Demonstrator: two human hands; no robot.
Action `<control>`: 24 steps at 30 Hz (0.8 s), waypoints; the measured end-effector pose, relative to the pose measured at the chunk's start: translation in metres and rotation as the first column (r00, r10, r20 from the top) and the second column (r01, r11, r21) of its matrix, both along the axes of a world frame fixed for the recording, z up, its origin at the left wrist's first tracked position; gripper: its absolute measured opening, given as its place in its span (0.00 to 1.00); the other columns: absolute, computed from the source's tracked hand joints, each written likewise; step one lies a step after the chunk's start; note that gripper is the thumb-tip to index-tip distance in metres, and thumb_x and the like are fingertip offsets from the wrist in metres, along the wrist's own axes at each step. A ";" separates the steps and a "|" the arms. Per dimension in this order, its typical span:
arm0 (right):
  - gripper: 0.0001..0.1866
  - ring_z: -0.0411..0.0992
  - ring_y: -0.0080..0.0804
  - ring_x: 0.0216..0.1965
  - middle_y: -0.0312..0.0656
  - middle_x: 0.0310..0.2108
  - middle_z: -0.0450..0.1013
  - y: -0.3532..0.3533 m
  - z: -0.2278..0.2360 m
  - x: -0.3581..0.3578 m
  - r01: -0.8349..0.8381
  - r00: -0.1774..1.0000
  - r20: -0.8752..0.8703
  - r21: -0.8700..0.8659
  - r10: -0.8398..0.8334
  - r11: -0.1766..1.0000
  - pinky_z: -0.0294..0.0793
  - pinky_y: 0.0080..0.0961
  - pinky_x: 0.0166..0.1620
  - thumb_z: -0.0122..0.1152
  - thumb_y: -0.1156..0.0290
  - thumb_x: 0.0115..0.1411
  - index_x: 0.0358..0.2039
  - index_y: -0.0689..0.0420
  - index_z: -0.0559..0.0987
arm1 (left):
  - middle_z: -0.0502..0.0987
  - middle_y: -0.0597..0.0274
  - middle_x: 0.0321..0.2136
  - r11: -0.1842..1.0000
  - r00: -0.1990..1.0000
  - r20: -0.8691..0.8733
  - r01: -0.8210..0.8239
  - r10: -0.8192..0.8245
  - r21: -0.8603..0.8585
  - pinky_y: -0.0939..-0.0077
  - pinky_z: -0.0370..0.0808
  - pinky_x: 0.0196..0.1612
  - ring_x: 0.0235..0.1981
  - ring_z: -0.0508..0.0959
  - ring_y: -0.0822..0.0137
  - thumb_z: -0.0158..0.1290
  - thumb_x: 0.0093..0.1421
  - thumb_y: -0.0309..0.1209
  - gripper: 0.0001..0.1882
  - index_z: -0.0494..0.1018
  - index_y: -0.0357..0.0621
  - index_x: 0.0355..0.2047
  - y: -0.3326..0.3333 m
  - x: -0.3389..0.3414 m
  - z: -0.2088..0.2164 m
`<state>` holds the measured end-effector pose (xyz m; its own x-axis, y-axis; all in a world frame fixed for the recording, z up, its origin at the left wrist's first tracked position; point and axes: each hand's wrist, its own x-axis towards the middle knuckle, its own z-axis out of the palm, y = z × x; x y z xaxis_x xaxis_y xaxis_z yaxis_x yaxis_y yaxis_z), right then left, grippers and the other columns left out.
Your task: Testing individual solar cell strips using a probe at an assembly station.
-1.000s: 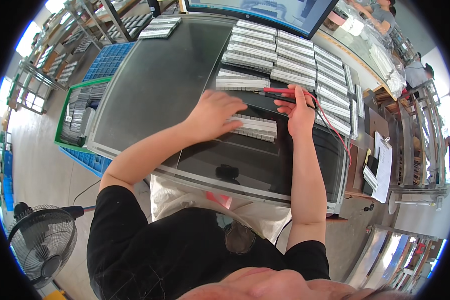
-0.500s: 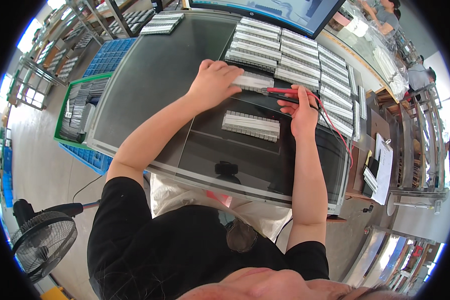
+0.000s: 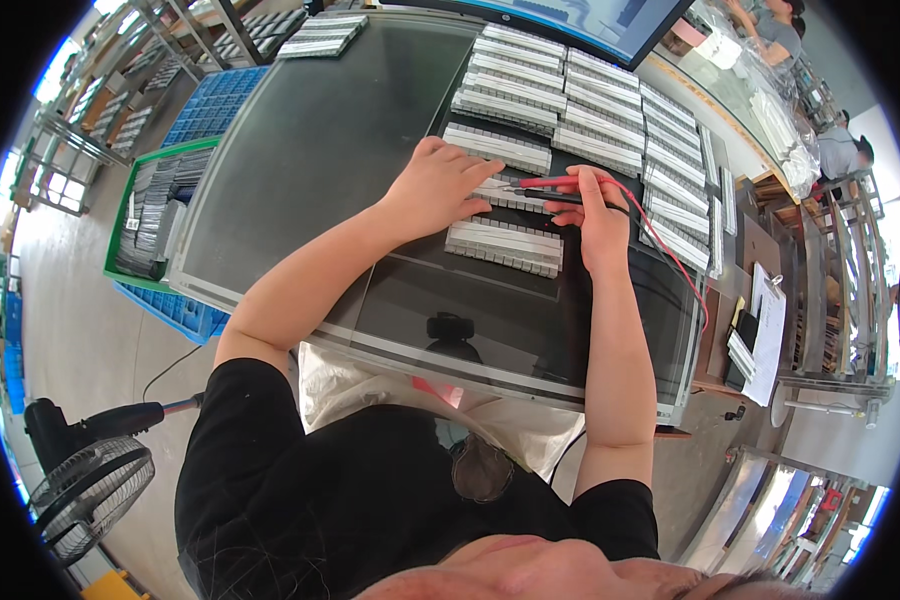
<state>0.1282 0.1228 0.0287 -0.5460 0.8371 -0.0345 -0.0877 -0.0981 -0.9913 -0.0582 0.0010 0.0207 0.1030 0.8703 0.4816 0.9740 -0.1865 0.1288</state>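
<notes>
Moved beyond the near strip (image 3: 504, 246), the left hand (image 3: 438, 187) is flattened on the next strip (image 3: 510, 194) (rows beyond untouched), probes (image 3: 555, 189) pinched in the right hand (image 3: 597, 215).

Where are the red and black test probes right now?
In the head view, the red and black test probes are in the right hand, right of centre, their tips pointing left onto the grey strip under the left hand.
</notes>
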 end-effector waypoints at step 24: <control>0.15 0.73 0.34 0.21 0.42 0.25 0.70 0.006 0.003 0.005 0.052 0.973 -0.220 -0.087 -0.070 0.995 0.70 0.19 0.18 0.46 0.61 0.60 0.35 0.61 0.71 | 0.72 0.65 0.38 0.986 0.990 0.123 0.084 -0.067 -0.144 0.66 0.58 0.51 0.44 0.68 0.64 0.56 0.47 0.40 0.23 0.68 0.48 0.44 -0.036 0.027 0.010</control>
